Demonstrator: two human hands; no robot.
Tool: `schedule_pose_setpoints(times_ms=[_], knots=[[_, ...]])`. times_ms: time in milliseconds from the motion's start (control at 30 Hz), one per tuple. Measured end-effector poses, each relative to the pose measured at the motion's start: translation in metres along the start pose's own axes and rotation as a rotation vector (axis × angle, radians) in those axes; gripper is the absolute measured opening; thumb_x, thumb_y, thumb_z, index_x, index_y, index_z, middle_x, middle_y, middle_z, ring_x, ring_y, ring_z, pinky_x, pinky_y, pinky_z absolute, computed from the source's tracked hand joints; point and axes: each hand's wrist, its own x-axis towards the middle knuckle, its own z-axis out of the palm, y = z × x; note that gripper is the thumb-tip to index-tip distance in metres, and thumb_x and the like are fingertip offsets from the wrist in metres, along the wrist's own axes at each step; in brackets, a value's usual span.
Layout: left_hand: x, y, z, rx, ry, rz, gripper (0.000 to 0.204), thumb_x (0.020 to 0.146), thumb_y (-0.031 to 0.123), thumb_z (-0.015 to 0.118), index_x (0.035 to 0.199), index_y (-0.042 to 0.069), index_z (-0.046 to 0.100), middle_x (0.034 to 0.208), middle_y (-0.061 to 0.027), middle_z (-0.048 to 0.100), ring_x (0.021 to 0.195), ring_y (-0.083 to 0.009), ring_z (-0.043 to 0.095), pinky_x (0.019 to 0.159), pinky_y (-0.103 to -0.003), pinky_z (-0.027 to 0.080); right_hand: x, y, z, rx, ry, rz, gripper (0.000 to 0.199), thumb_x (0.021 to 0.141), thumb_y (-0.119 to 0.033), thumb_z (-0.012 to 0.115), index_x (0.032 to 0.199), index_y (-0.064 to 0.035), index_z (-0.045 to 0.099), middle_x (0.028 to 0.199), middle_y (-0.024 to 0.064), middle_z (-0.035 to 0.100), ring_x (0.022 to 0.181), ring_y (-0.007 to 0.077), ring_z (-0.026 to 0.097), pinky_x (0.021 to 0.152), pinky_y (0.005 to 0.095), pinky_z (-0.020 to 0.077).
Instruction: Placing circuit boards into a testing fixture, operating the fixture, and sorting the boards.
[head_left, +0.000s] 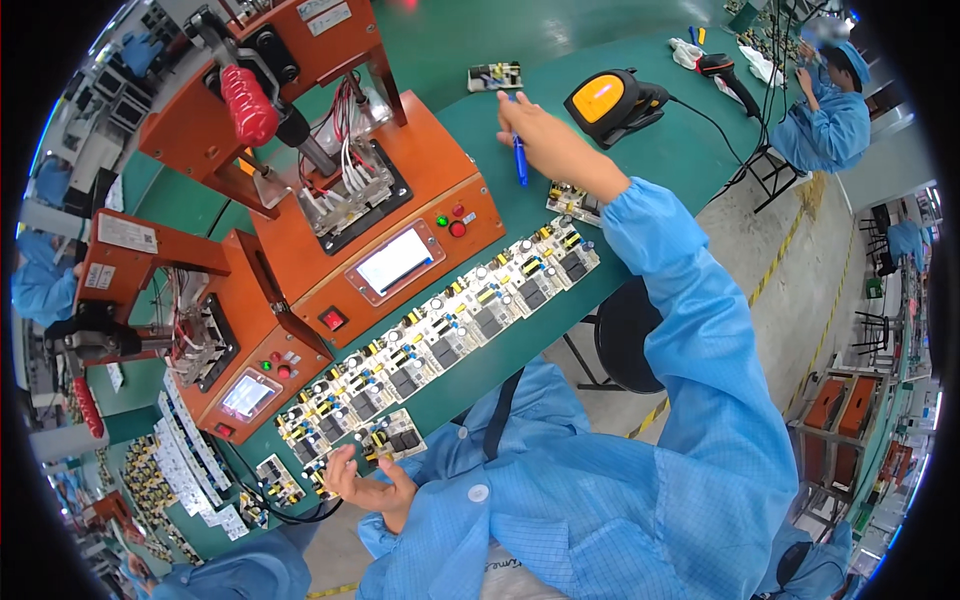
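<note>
My right hand [560,150] reaches out over the green table with a blue pen [520,165] held in its fingers. Just beyond its fingertips lies a single circuit board [495,77]. Under my right wrist, another circuit board [572,200] is partly covered. Close to my body, my left hand [372,488] is palm up with its fingers loosely apart. Right by its fingertips is a circuit board [393,437] at the table edge; I cannot tell if they touch. A long row of circuit boards [440,335] runs diagonally between the two hands.
Two orange test fixtures [400,215], [255,350] with red-handled clamps stand behind the row. A yellow-and-black scanner [605,105] with a cable sits at the right. A black stool [630,335] is beside the table. Another person [825,120] works at far right.
</note>
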Motion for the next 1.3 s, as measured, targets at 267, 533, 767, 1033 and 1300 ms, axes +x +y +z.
schedule_pose_setpoints(times_ms=[267,533,767,1033,1300], knots=[[0.000,-0.003,-0.004,0.010,0.027,0.001,0.038,0.086,0.013,0.057,0.119,0.007,0.039,0.108,-0.0140,0.053,0.100,-0.0288,0.048,0.090,-0.043,0.038,-0.073,-0.060,-0.089,-0.070,-0.246,0.312,0.037,0.075,-0.009,0.074,0.089,-0.0047,0.040,0.079,0.0136,0.051,0.071,0.0368,0.054,0.064,0.0405,0.0451],[0.000,0.000,0.000,-0.018,-0.032,0.041,0.039,0.086,0.012,0.057,0.119,0.005,0.039,0.107,-0.0145,0.054,0.100,-0.0289,0.048,0.090,-0.044,0.037,-0.095,-0.043,-0.047,0.056,0.141,0.589,0.041,0.069,-0.008,0.079,0.079,-0.0034,0.039,0.075,0.0144,0.052,0.068,0.0324,0.057,0.060,0.0400,0.0443],[-0.003,-0.001,-0.006,-0.034,-0.025,0.003,0.037,0.086,0.007,0.057,0.119,0.005,0.040,0.111,-0.0157,0.049,0.105,-0.0283,0.049,0.094,-0.044,0.038,-0.072,-0.031,-0.033,-0.127,0.231,0.589,0.037,0.073,-0.015,0.077,0.080,-0.0031,0.043,0.071,0.0154,0.051,0.065,0.0361,0.054,0.058,0.0428,0.0423],[0.001,-0.001,-0.004,-0.030,-0.004,-0.008,0.039,0.086,0.011,0.056,0.120,0.006,0.039,0.107,-0.0139,0.054,0.100,-0.0285,0.049,0.090,-0.042,0.038,-0.066,-0.033,-0.033,-0.006,0.168,0.520,0.038,0.069,-0.012,0.078,0.081,-0.0022,0.044,0.072,0.0153,0.051,0.066,0.0361,0.055,0.059,0.0432,0.0425],[0.003,0.000,-0.005,-0.033,-0.001,-0.013,0.039,0.085,0.011,0.057,0.119,0.006,0.039,0.106,-0.0139,0.055,0.100,-0.0284,0.049,0.091,-0.042,0.036,0.038,0.010,0.047,-0.007,0.109,0.339,0.019,0.074,-0.008,0.063,0.085,-0.0026,0.048,0.077,0.0226,0.059,0.077,0.0434,0.057,0.064,0.0474,0.0422]])
